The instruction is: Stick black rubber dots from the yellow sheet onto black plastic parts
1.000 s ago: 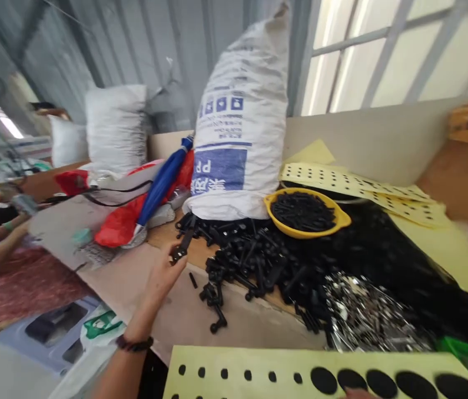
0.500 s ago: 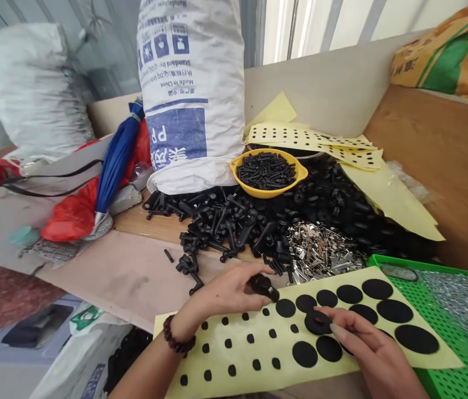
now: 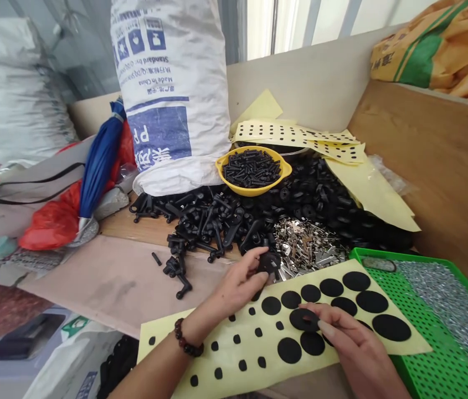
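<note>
My left hand (image 3: 245, 277), with a beaded bracelet on its wrist, pinches a black round part (image 3: 268, 264) beside the heap of small metal pieces (image 3: 306, 244). Between the thumb and fingers of my right hand (image 3: 345, 332) is a black disc (image 3: 303, 320) with a hole near its middle, held over the yellow sheet (image 3: 200, 349). Large black round pads and small black dots cover that sheet. Black plastic arms (image 3: 204, 221) lie heaped behind my left hand.
A yellow bowl (image 3: 254, 192) holds black screw-like pieces. At the right is a green tray (image 3: 420, 299) with small silvery pieces. A white sack (image 3: 204, 111) stands at the back, beside a folded blue umbrella (image 3: 101, 160). Dotted yellow sheets (image 3: 292, 133) lie behind the bowl.
The camera view has shifted, moving the scene left. My left hand has turned the black part so its round face shows. My right hand still holds the black disc, now tilted more flat.
</note>
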